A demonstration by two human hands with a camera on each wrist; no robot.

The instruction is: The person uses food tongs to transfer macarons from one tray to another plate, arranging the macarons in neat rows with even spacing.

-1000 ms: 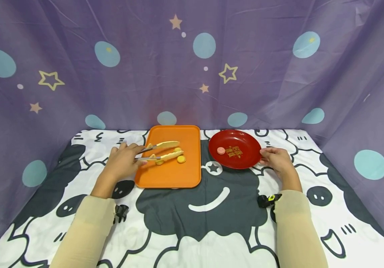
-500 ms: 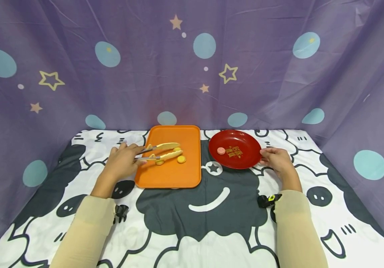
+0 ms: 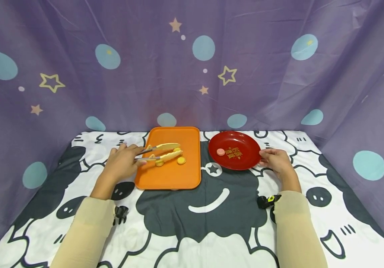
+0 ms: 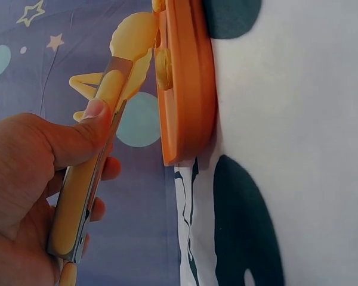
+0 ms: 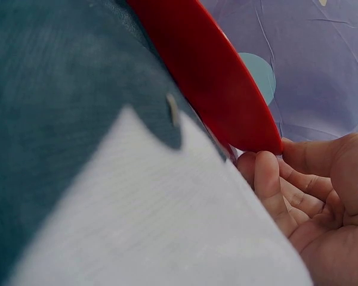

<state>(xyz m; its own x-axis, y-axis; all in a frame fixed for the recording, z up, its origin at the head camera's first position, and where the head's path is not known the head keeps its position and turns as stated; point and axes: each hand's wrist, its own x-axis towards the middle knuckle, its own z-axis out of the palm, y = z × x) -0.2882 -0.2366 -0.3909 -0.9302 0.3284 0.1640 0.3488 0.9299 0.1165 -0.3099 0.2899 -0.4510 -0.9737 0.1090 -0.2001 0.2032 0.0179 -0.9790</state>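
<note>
My left hand [image 3: 121, 162] grips a pair of tongs [image 4: 86, 179] with yellow scalloped tips and metal-edged handles. Thumb on one side, fingers on the other, it holds them over the left part of an orange tray [image 3: 168, 180]. The two tips [image 3: 169, 146] stand apart above the tray. Several small yellow discs lie there, one [image 3: 181, 160] right of the tips and another [image 3: 159, 163] partly under the lower arm. My right hand [image 3: 276, 160] pinches the right rim of a red plate [image 5: 227, 89] between thumb and fingers. A pink disc [image 3: 220, 152] lies on the plate's left side.
A cloth [image 3: 208, 223] with black and white cartoon sheep covers the table. Purple curtains [image 3: 192, 74] with stars and blue spots hang behind and at both sides. The tray and plate lie side by side at the back, a narrow gap between them.
The whole head view has shifted down very slightly. Both hands, the tongs, the discs and the plate keep their places.
</note>
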